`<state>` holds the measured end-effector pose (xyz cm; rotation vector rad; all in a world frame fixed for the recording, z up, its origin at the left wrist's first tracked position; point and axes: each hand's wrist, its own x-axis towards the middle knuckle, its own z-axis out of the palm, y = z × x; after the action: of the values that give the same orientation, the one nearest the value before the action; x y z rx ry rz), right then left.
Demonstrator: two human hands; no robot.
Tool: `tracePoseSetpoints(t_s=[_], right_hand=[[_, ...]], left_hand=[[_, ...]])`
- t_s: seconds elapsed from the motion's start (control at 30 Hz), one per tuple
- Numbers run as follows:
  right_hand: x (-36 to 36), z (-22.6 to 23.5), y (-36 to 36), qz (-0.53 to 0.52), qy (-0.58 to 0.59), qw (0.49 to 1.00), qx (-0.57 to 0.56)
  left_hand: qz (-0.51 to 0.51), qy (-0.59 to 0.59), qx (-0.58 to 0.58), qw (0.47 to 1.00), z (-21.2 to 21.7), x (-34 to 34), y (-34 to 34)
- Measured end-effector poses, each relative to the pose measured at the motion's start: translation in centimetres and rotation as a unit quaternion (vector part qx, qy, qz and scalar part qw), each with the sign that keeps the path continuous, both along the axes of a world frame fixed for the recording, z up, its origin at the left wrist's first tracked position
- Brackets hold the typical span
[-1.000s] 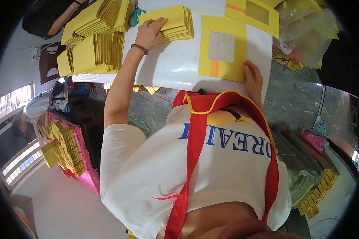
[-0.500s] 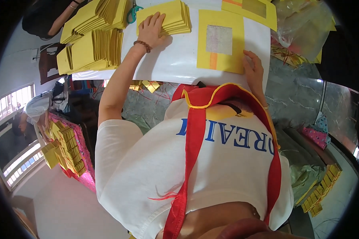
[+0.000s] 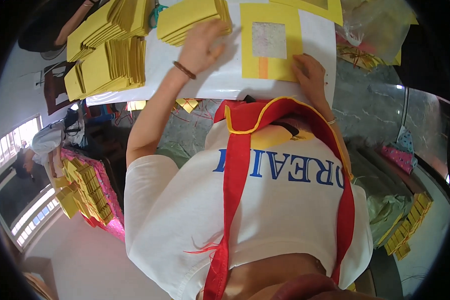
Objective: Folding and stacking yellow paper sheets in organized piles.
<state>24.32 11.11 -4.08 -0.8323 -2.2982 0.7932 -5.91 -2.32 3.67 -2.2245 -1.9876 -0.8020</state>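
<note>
The sheet (image 3: 270,42) is bright yellow, with a silvery grey square at its middle and an orange strip just below that. The paper stacks (image 3: 107,55) at far left are duller yellow (almost mustard). The table (image 3: 225,80) is white.

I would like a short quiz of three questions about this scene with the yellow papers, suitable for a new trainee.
1. True or false: the left hand rests on a stack of yellow papers.
2. The right hand presses which thing?
A. a pink bag
B. a yellow sheet with a silver square
C. scissors
3. Fill in: the sheet lies on a ___ board.

Key: 1 true; 2 B; 3 white
</note>
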Motion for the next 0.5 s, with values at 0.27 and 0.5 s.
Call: tracePoseSetpoints(t_s=[0.27, 0.5], right_hand=[[-0.1, 0.1, 0.7, 0.016, 0.012, 0.999, -0.026], [0.1, 0.7, 0.7, -0.008, 0.082, 0.977, -0.194]], left_hand=[[-0.112, 0.044, -0.083, 0.989, -3.5, 6.8, -0.5], [-0.127, -0.124, -0.104, 0.979, -3.4, 6.1, 0.3]])
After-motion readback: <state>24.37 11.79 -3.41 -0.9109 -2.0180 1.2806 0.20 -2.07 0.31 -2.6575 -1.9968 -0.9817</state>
